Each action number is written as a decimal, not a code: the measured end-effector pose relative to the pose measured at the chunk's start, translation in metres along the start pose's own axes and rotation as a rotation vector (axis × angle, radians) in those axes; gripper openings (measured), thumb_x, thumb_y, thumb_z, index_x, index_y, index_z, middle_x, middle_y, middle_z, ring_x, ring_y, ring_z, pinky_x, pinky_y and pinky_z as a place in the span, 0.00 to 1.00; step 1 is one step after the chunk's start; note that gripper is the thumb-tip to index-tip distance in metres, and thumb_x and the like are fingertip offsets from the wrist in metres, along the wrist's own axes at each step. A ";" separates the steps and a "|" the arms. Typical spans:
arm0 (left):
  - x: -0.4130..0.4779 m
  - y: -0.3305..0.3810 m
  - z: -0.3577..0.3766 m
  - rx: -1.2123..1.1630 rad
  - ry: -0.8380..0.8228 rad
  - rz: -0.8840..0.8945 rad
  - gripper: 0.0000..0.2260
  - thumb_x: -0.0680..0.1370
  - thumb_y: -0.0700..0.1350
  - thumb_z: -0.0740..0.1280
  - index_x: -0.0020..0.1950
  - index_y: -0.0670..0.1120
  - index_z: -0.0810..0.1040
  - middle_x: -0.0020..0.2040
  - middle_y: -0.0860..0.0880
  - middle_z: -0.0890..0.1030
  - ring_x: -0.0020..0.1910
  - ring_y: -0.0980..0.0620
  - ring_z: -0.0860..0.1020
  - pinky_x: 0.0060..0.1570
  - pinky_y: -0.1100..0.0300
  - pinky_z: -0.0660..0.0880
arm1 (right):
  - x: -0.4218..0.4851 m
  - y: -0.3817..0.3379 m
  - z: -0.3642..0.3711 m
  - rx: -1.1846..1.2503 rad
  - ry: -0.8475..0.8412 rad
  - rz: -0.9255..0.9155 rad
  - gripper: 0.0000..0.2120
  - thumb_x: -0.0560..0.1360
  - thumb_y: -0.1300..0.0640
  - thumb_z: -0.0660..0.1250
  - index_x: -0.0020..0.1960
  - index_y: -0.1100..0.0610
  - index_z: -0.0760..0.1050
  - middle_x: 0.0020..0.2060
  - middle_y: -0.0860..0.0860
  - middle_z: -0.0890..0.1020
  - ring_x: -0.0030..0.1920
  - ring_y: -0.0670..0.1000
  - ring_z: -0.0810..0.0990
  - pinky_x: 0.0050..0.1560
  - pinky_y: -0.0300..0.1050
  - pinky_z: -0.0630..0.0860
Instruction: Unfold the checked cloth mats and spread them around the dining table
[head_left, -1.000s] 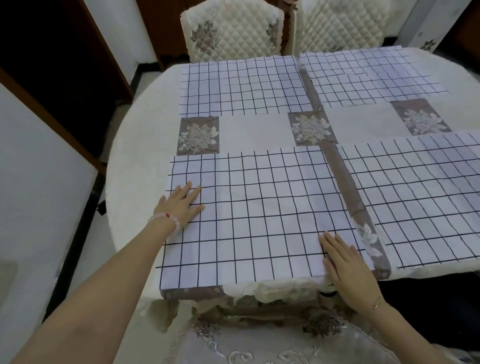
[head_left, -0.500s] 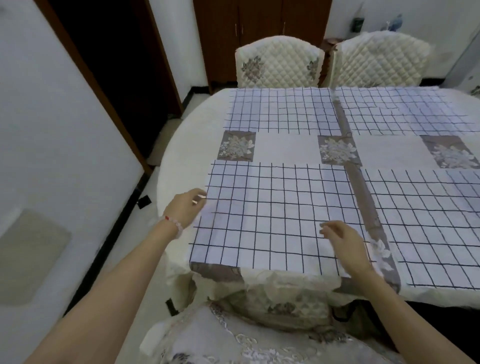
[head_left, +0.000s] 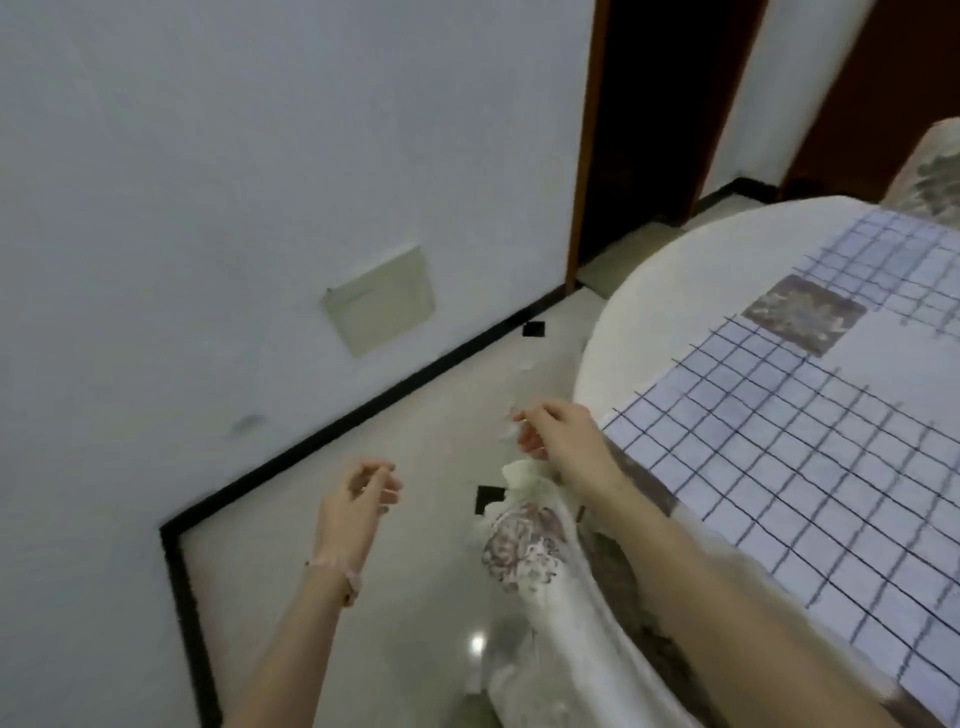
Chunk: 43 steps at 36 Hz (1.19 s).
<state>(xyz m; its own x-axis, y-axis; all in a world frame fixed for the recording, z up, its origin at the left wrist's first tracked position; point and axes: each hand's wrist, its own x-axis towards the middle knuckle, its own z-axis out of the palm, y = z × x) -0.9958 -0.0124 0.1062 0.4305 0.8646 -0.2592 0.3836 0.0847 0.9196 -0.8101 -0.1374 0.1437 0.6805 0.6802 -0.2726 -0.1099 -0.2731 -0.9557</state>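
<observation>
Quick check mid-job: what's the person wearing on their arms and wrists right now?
Both forearms are bare, with no sleeves in view. The left wrist carries a thin bracelet of small pale pink beads. On the right forearm nothing worn can be made out; the frame is blurred.

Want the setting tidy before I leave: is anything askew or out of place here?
Nothing stands out. The nearer checked mat lies flat on the tablecloth, its corner close to the rim. Left hand and right hand hang clear of it, holding nothing.
</observation>
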 end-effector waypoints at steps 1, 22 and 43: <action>-0.010 -0.018 -0.011 -0.010 0.026 -0.057 0.07 0.79 0.41 0.61 0.49 0.42 0.78 0.41 0.45 0.80 0.41 0.49 0.78 0.43 0.58 0.74 | -0.001 -0.004 0.022 -0.018 -0.083 -0.013 0.10 0.79 0.62 0.57 0.49 0.63 0.77 0.32 0.51 0.76 0.31 0.43 0.75 0.31 0.29 0.71; -0.130 -0.266 -0.170 -0.053 0.126 -1.128 0.08 0.77 0.35 0.64 0.51 0.31 0.77 0.38 0.42 0.78 0.36 0.45 0.74 0.36 0.58 0.68 | -0.060 0.216 0.136 -0.611 -0.478 0.641 0.11 0.77 0.62 0.59 0.39 0.60 0.75 0.30 0.54 0.78 0.28 0.48 0.75 0.29 0.39 0.71; 0.187 -0.183 -0.156 -0.001 -0.151 -0.769 0.07 0.80 0.40 0.59 0.53 0.41 0.76 0.43 0.44 0.79 0.40 0.49 0.77 0.40 0.59 0.74 | 0.093 0.208 0.174 -0.362 -0.111 0.914 0.08 0.78 0.63 0.59 0.50 0.66 0.74 0.35 0.57 0.75 0.33 0.52 0.72 0.34 0.41 0.70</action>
<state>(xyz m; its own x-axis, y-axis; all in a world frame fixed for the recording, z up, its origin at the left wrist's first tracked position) -1.1129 0.2114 -0.0646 0.1510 0.4864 -0.8606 0.6185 0.6326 0.4661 -0.8957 -0.0128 -0.1001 0.3704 0.1586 -0.9152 -0.3188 -0.9038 -0.2857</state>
